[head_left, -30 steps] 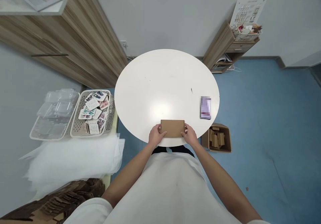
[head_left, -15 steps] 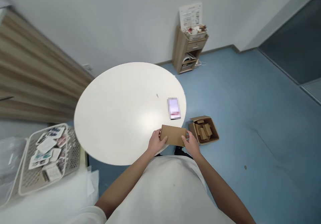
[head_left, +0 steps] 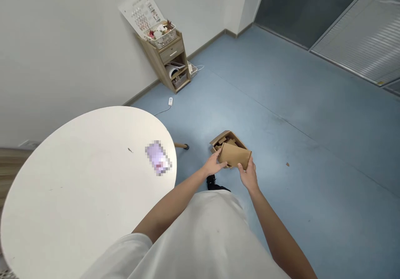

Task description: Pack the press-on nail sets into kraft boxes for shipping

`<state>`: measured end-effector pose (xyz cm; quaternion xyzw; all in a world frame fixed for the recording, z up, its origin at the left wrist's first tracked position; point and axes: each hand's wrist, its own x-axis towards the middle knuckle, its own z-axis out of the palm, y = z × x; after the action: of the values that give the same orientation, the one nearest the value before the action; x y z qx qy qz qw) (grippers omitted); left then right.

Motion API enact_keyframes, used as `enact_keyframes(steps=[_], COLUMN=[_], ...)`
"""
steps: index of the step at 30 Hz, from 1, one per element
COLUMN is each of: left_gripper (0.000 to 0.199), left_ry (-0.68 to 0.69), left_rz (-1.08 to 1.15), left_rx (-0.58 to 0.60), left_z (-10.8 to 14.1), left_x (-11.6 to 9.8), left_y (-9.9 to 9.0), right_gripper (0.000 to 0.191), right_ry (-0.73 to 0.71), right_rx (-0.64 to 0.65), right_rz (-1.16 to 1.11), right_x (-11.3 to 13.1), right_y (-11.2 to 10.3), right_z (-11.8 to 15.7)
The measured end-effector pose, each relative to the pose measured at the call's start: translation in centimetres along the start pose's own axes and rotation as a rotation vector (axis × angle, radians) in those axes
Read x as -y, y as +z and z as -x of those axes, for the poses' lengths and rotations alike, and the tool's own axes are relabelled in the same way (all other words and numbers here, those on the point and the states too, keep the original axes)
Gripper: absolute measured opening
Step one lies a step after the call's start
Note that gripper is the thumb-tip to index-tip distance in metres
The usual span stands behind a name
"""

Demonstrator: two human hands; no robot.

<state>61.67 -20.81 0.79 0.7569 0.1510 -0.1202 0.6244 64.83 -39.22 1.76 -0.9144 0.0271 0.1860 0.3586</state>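
A flat brown cardboard box is held between my two hands, a little tilted. My left hand is at its left end, with the thumb along the near edge and some fingers hidden. At the right end, my right hand grips the box with the thumb on the near side. Below and behind it, a larger open carton stands on the floor with several small brown boxes inside. The held box covers part of that carton.
A white round table is on the left, bearing a blurred-out phone-like object. A small wooden cabinet with a basket on top stands by the wall. A table leg and a white cable plug show on the blue floor.
My view has turned right. Both hands have carried the cardboard box away from the table edge, to the right, over the open carton.
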Motion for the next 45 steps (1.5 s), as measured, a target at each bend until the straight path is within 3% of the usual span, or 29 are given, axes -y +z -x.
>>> enact_keyframes(steps=[5, 10, 15, 19, 25, 30, 35, 39, 45], left_gripper=[0.080, 0.084, 0.084, 0.080, 0.045, 0.036, 0.037, 0.040, 0.043], left_ry=[0.052, 0.021, 0.020, 0.030, -0.123, -0.311, -0.491, -0.605, -0.757], left_rz=[-0.112, -0.060, 0.035, 0.059, 0.098, 0.242, 0.355, 0.361, 0.349], left_rx=[-0.043, -0.248, -0.533, -0.793, -1.128, -1.350, -1.450, -1.550, -1.620], left_z=[0.1, 4.9, 11.6, 18.1, 30.4, 40.4, 48.0, 52.4, 57.3], left_x=[-1.0, -0.4, -0.1, 1.2, 6.4, 11.7, 15.8, 17.9, 18.9], left_y=[-0.8, -4.4, -7.9, -10.5, -13.0, -12.6, -11.2, -10.1, -9.2], right_gripper=[0.075, 0.071, 0.066, 0.063, 0.049, 0.039, 0.037, 0.037, 0.037], right_ry=[-0.125, -0.276, -0.438, -0.604, -0.795, -0.951, -1.160, -1.308, -1.387], right_rx=[-0.006, 0.106, 0.176, 0.279, 0.672, 1.073, 1.440, 1.528, 1.589], right_rz=[-0.055, -0.148, -0.296, -0.293, -0.158, 0.094, 0.538, 0.637, 0.662], right_x=[0.9, 4.0, 8.7, 12.3, 16.8, 19.6, 22.1, 24.2, 26.1], right_y=[1.0, 3.3, 5.7, 8.6, 15.6, 21.7, 25.3, 28.7, 34.4], right_z=[-0.3, 0.1, 2.0, 5.3, 13.7, 22.9, 29.5, 32.6, 36.4])
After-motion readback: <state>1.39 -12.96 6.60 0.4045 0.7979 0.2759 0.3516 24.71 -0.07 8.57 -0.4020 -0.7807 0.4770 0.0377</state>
